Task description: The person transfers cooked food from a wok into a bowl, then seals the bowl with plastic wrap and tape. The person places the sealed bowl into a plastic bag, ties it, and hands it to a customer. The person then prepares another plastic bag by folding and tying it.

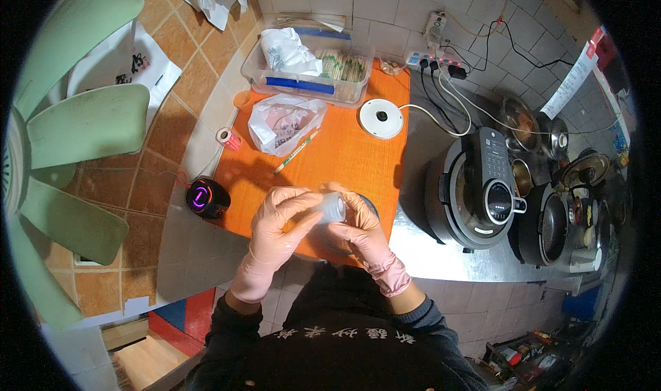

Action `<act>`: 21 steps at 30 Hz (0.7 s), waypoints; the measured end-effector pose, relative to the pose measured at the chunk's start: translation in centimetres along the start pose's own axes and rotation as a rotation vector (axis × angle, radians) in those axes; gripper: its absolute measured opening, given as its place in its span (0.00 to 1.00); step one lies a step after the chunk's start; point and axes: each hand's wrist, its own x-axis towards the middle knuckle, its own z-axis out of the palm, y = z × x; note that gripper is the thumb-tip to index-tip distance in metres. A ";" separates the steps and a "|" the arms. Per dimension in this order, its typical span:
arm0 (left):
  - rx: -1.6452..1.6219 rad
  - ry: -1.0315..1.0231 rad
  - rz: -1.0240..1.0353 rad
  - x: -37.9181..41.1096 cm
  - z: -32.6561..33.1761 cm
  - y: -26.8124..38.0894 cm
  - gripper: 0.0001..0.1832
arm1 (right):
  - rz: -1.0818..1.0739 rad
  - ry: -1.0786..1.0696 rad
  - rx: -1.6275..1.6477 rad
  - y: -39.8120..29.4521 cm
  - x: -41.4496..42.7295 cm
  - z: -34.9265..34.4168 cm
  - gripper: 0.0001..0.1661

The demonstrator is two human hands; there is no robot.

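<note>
Both of my hands wear thin pinkish gloves and are raised over the near part of the orange tabletop (341, 153). Between them is a small translucent whitish cylinder (330, 209); whether it is a cup or a roll I cannot tell. My left hand (279, 223) pinches its left side between thumb and fingers. From the right, the fingers and thumb of my right hand (364, 228) hold its other end. A round thing with a dark rim (373, 205) sits under my right hand, mostly hidden. Farther off lie a green-and-white paper-wrapped stick (297, 151) and a white plastic bag (284, 125).
A clear plastic bin (351, 96) of wrapped sticks stands at the back, near a white kettle base (381, 119). A black speaker (207, 198) and a red-labelled roll (228, 139) are left. Right are a multicooker (470, 195), pots and a power strip (431, 59). Green fan blades (88, 120) fill the far left.
</note>
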 end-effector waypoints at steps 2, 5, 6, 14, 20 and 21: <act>0.024 -0.010 0.018 -0.4 0.5 0.0 0.16 | -0.024 0.020 -0.010 0.1 -0.5 -0.1 0.43; 0.063 -0.014 0.038 -0.5 1.8 0.8 0.11 | 0.027 0.088 0.166 0.3 -1.4 0.0 0.42; 0.040 -0.025 0.030 -0.8 2.2 0.9 0.09 | 0.036 0.118 0.234 0.5 -1.6 0.1 0.41; -0.607 0.057 -0.517 -2.1 3.7 -0.6 0.04 | 0.106 0.123 -0.011 1.2 -1.9 -0.7 0.30; -0.985 0.098 -0.503 -2.6 2.3 -3.7 0.17 | 0.302 0.168 0.136 1.7 -1.7 -2.0 0.17; -1.056 0.098 -0.456 -2.5 2.2 -3.7 0.24 | 0.309 0.186 0.137 1.6 -1.7 -2.0 0.16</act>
